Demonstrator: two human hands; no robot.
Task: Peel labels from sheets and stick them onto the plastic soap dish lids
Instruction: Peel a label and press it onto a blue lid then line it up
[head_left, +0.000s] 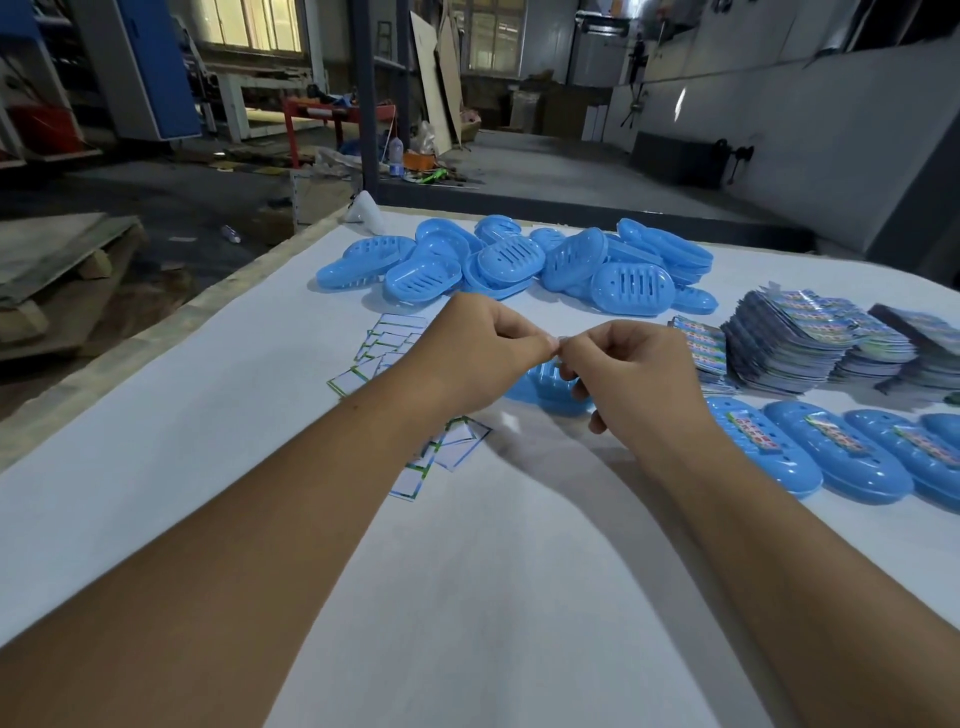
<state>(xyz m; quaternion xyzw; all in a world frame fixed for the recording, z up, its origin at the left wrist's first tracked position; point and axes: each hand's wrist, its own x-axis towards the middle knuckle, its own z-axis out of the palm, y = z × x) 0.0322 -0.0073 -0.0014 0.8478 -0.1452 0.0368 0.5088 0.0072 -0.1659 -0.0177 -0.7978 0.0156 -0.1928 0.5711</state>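
My left hand (485, 353) and my right hand (639, 379) meet fingertip to fingertip above the table, pinching something small between them; it is too hidden to make out, likely a label sheet. Just under the hands lies a blue soap dish lid (550, 392), mostly covered by my right hand. A heap of blue soap dish lids (519, 265) sits beyond. Stacks of colourful label sheets (795, 343) stand at the right. Labelled lids (841, 452) lie in a row at the near right.
Empty white backing papers (389, 343) are scattered left of my hands, and more of them (441, 452) lie under my left wrist. The white table (208, 441) ends at a wooden edge on the left. A workshop floor with clutter lies beyond.
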